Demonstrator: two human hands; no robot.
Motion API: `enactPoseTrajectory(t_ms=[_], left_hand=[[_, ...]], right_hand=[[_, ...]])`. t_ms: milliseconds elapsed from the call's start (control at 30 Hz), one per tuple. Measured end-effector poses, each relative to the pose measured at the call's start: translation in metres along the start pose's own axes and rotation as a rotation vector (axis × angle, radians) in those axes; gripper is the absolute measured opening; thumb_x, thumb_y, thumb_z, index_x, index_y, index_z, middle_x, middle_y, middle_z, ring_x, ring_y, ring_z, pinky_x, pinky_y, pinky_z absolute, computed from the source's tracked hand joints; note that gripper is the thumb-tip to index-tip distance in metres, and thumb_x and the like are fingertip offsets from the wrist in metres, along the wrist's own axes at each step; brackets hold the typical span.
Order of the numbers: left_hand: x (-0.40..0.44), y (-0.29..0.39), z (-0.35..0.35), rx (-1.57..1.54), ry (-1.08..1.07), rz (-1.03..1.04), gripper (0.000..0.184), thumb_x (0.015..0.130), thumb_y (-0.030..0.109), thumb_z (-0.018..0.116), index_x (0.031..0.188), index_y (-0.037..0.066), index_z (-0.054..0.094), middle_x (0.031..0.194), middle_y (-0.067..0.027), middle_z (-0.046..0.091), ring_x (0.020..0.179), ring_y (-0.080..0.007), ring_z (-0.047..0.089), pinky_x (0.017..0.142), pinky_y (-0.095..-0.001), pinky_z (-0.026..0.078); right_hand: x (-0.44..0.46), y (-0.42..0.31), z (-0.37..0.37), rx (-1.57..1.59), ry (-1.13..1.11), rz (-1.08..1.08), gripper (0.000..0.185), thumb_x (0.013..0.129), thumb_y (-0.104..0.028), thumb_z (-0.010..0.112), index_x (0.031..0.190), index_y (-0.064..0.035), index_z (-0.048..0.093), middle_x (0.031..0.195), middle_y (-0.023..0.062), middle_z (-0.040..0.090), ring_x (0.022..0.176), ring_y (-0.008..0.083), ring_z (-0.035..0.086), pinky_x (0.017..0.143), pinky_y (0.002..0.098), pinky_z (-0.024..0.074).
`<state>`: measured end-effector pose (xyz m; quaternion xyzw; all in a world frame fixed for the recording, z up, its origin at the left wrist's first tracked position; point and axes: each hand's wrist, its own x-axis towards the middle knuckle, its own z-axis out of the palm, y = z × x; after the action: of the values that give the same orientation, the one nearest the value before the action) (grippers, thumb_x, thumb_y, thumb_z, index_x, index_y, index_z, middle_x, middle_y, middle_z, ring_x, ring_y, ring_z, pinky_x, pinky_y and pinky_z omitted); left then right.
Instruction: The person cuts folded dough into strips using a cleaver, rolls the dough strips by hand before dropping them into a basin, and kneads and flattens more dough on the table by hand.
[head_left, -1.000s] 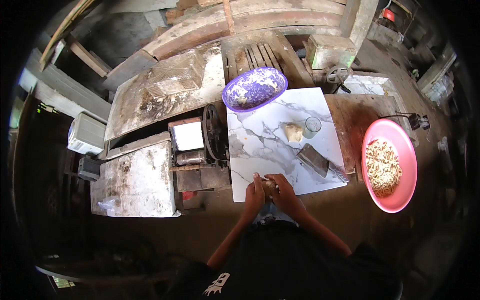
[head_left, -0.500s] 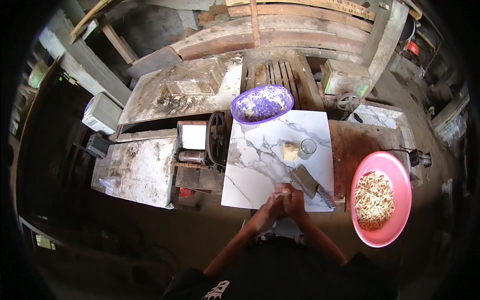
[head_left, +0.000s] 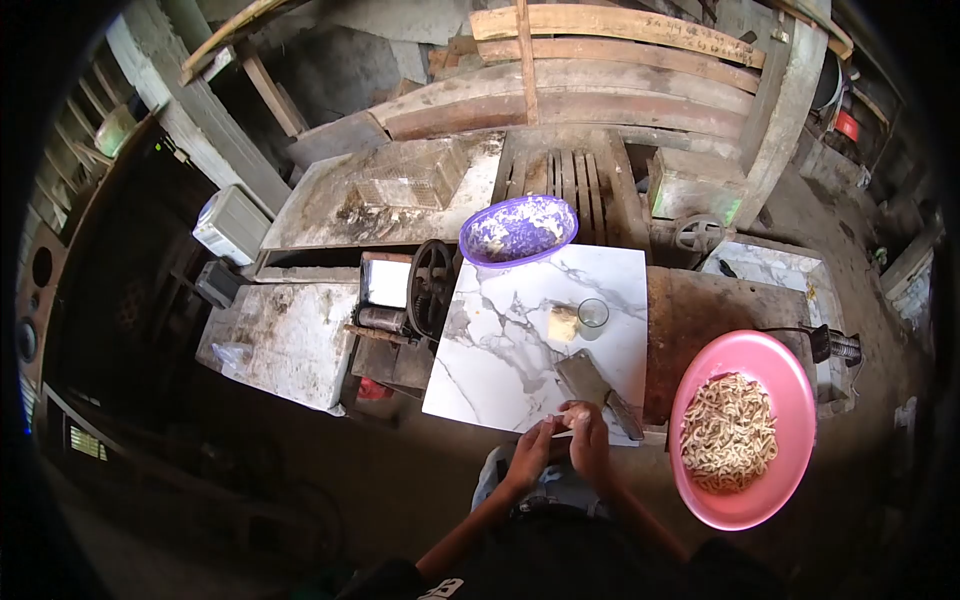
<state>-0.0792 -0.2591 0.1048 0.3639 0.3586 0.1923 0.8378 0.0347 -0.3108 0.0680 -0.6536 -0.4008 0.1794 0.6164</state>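
My left hand (head_left: 531, 452) and my right hand (head_left: 588, 438) meet at the front edge of the marble-patterned board (head_left: 500, 375). Both are closed, pinching a small pale piece of dough (head_left: 563, 431) between the fingertips; much of it is hidden. Just beyond my right hand lies a cleaver (head_left: 584, 376), its wide blade flat on the board and its handle toward the right corner. Farther back, a pale yellow block of dough (head_left: 562, 323) sits beside a clear drinking glass (head_left: 593, 314).
A pink basin (head_left: 802, 440) of curled dough strips (head_left: 728, 435) stands at the right. At the board's far edge is a purple basin (head_left: 520, 256) smeared with dough. A roller machine with a large wheel (head_left: 431, 290) borders the left side. A wire cage (head_left: 405, 188) lies behind.
The view has shifted, so the board and basins appear lower. My hands have moved slightly apart, and the pale dough piece shows between the fingertips. The cleaver, dough block and glass stay put.
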Motion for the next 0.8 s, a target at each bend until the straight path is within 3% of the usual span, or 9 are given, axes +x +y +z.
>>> enactPoseTrajectory(t_ms=[33, 67, 167, 200, 433, 567, 667, 733, 800], left_hand=[[0.003, -0.006, 0.000, 0.004, -0.004, 0.007, 0.048, 0.103, 0.042, 0.042, 0.122, 0.000, 0.057, 0.110, -0.0102, 0.065, 0.090, -0.0153, 0.062, 0.081, -0.0281, 0.050], [0.006, -0.011, 0.000, 0.143, 0.024, 0.065, 0.044, 0.104, 0.038, 0.043, 0.119, 0.000, 0.058, 0.104, -0.0070, 0.064, 0.087, -0.0123, 0.060, 0.079, -0.0268, 0.049], [0.004, -0.012, 0.011, 0.334, 0.071, 0.211, 0.036, 0.104, 0.031, 0.045, 0.114, 0.000, 0.061, 0.089, -0.0017, 0.061, 0.082, -0.0084, 0.054, 0.074, -0.0260, 0.046], [0.008, -0.017, 0.008, 0.397, 0.089, 0.262, 0.037, 0.104, 0.031, 0.043, 0.113, -0.001, 0.060, 0.089, -0.0028, 0.061, 0.082, -0.0093, 0.055, 0.075, -0.0263, 0.047], [0.025, -0.033, 0.004, 0.474, 0.228, 0.506, 0.042, 0.106, 0.032, 0.035, 0.104, -0.001, 0.060, 0.090, -0.0054, 0.063, 0.083, -0.0121, 0.056, 0.076, -0.0288, 0.048], [0.023, -0.028, 0.011, 0.290, 0.171, 0.429, 0.040, 0.104, 0.033, 0.039, 0.106, -0.002, 0.058, 0.096, -0.0092, 0.064, 0.089, -0.0165, 0.058, 0.077, -0.0335, 0.048], [0.029, -0.024, 0.015, 0.375, 0.229, 0.424, 0.042, 0.104, 0.036, 0.040, 0.094, 0.000, 0.059, 0.084, -0.0066, 0.062, 0.077, -0.0144, 0.056, 0.066, -0.0322, 0.048], [0.032, -0.012, 0.022, 0.143, 0.245, 0.282, 0.049, 0.102, 0.043, 0.044, 0.074, 0.006, 0.057, 0.064, 0.0004, 0.052, 0.056, -0.0078, 0.045, 0.049, -0.0258, 0.037], [0.037, -0.004, 0.021, 0.175, 0.275, 0.246, 0.053, 0.102, 0.044, 0.044, 0.066, 0.007, 0.054, 0.059, 0.0012, 0.049, 0.052, -0.0076, 0.042, 0.046, -0.0266, 0.033]], right_hand=[[-0.005, 0.000, 0.001, 0.008, -0.005, -0.067, 0.045, 0.106, -0.031, 0.030, 0.094, 0.0013, 0.060, 0.098, 0.0148, 0.062, 0.075, 0.0188, 0.059, 0.070, 0.0329, 0.0478], [-0.010, 0.000, -0.004, -0.069, -0.105, -0.091, 0.049, 0.106, -0.034, 0.025, 0.109, 0.0029, 0.057, 0.124, 0.0191, 0.053, 0.101, 0.0234, 0.058, 0.091, 0.0360, 0.0450], [-0.011, -0.014, -0.005, -0.102, -0.110, -0.156, 0.043, 0.103, -0.027, 0.029, 0.106, 0.0016, 0.061, 0.125, 0.0228, 0.055, 0.117, 0.0361, 0.050, 0.102, 0.0427, 0.0356], [-0.009, -0.020, -0.010, -0.010, -0.213, -0.073, 0.048, 0.103, -0.030, 0.026, 0.126, 0.0022, 0.052, 0.135, 0.0247, 0.048, 0.124, 0.0368, 0.045, 0.107, 0.0431, 0.0313], [-0.002, -0.021, -0.009, -0.050, -0.379, -0.080, 0.057, 0.103, -0.038, 0.029, 0.145, 0.0013, 0.029, 0.143, 0.0255, 0.039, 0.135, 0.0379, 0.036, 0.112, 0.0463, 0.0252], [0.000, -0.020, -0.014, -0.186, -0.377, -0.216, 0.053, 0.100, -0.028, 0.046, 0.141, 0.0036, 0.035, 0.144, 0.0240, 0.039, 0.136, 0.0366, 0.036, 0.113, 0.0414, 0.0265], [0.000, -0.024, -0.021, -0.175, -0.305, -0.218, 0.048, 0.095, -0.018, 0.057, 0.136, 0.0021, 0.043, 0.138, 0.0236, 0.045, 0.130, 0.0366, 0.042, 0.109, 0.0415, 0.0330], [0.000, -0.029, -0.029, -0.167, -0.272, -0.201, 0.045, 0.092, -0.013, 0.060, 0.133, 0.0011, 0.048, 0.134, 0.0230, 0.049, 0.127, 0.0364, 0.046, 0.107, 0.0416, 0.0365], [0.001, -0.034, -0.036, -0.232, -0.248, -0.194, 0.042, 0.089, -0.013, 0.063, 0.128, -0.0006, 0.054, 0.127, 0.0214, 0.054, 0.121, 0.0365, 0.050, 0.103, 0.0416, 0.0395]])
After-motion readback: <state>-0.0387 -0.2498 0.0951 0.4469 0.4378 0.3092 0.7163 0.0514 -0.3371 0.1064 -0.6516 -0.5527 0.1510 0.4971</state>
